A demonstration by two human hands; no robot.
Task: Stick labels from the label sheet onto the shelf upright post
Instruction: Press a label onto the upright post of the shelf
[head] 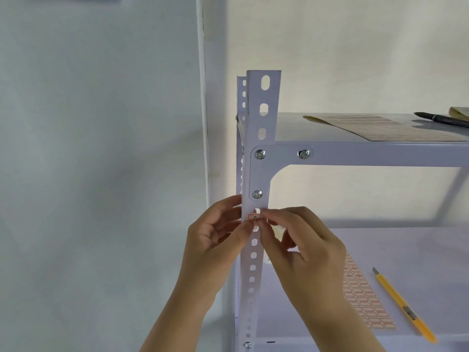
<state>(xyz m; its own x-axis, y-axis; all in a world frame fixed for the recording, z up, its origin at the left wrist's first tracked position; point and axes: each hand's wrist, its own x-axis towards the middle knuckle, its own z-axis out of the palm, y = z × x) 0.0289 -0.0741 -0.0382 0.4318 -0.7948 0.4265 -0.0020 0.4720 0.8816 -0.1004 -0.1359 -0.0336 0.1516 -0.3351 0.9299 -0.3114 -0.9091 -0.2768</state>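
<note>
Fingers of the left hand and right hand are pinched on a red-bordered label against the shelf upright post; the label sheet lies on the lower shelf, right.

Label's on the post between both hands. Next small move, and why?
Probably press the label flat and rub it down. It already sits across the front of the post, just below the bracket screw, with the left hand and right hand pinching at its ends. It seems placed but not smoothed, and it partly spans a hole, so the edges need firm pressure.
</note>
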